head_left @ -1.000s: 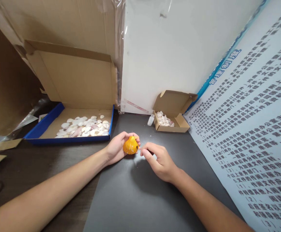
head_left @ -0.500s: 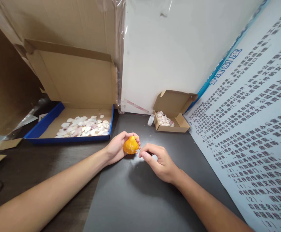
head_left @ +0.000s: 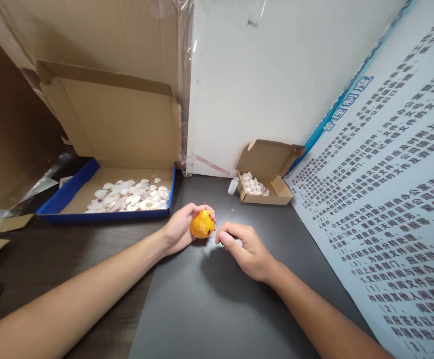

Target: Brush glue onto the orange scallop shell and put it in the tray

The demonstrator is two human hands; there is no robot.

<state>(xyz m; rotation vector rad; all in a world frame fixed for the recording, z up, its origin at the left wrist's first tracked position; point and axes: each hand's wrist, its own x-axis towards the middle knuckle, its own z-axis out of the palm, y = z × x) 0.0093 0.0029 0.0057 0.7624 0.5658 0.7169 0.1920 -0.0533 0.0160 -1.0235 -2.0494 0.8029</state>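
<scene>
An orange scallop shell (head_left: 201, 225) with a ribbed, rounded face is held up just above the dark mat. My left hand (head_left: 181, 228) is wrapped round it from the left and behind, fingertips showing at its top right. Small white specks lie along the shell's lower edge. Just right of the shell, a small gap away, my right hand (head_left: 244, 249) is closed in a pinch, thumb against curled forefinger. Something small and dark may be between those fingertips, but it is too small to name.
A blue-edged cardboard box (head_left: 108, 217) with many pale shells (head_left: 130, 195) stands open at left. At the back right are a small brown box (head_left: 265, 199) of shells and a little white bottle (head_left: 233, 186). Printed sheeting (head_left: 388, 209) rises along the right side.
The pinched fingers of my right hand have shifted very slightly. Fingers of my left hand show less at the shell's right edge, where a dark spot now appears. Boxes and bottle have stayed put.
</scene>
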